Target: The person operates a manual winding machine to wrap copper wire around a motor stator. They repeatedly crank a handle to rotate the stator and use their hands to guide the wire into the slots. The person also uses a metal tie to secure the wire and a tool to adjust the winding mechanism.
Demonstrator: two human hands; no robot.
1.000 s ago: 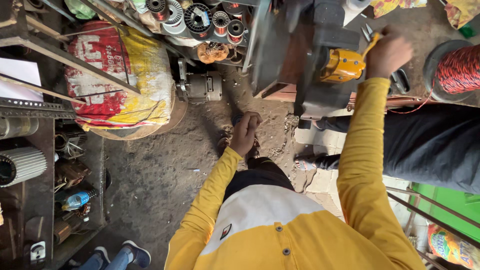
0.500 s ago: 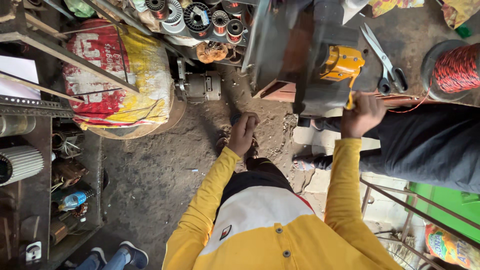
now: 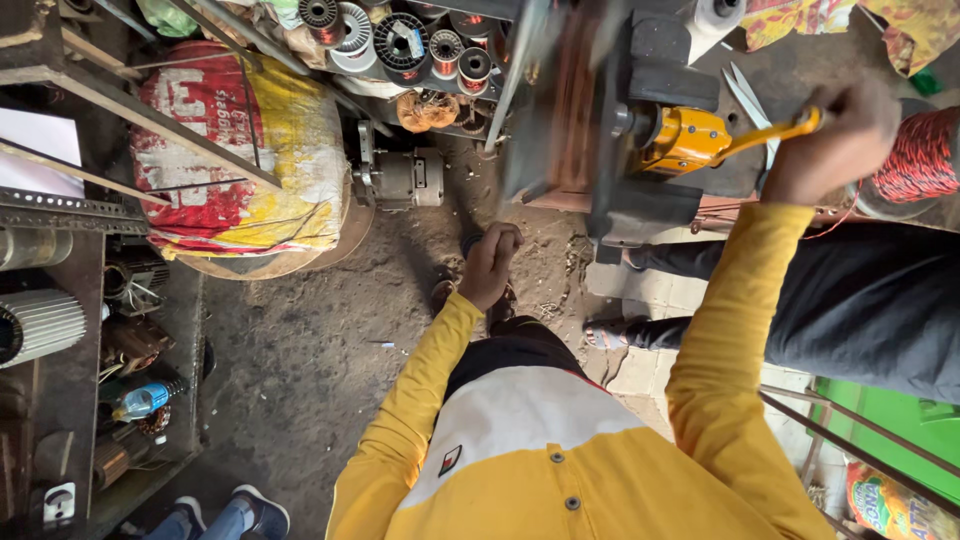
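Observation:
My right hand (image 3: 832, 140) is closed around the yellow crank handle (image 3: 765, 133) of a winding machine (image 3: 640, 150), whose yellow gear housing (image 3: 688, 140) sits left of the hand. The dark machine frame is blurred by motion. My left hand (image 3: 490, 262) hangs lower, over the dirt floor, with its fingers curled shut. Whether it pinches a thin wire cannot be made out. Both arms wear yellow sleeves.
A red and yellow sack (image 3: 240, 150) lies at the left, with wire spools (image 3: 400, 40) and a small motor (image 3: 400, 180) behind. Scissors (image 3: 745, 95) and a red wire coil (image 3: 915, 160) sit near the machine. Another person's dark-trousered leg (image 3: 850, 300) crosses on the right. Shelves (image 3: 40, 325) hold motor parts.
My right hand has swung the crank round: high a second ago, low half a second ago, high and to the right now. My left hand has stayed put.

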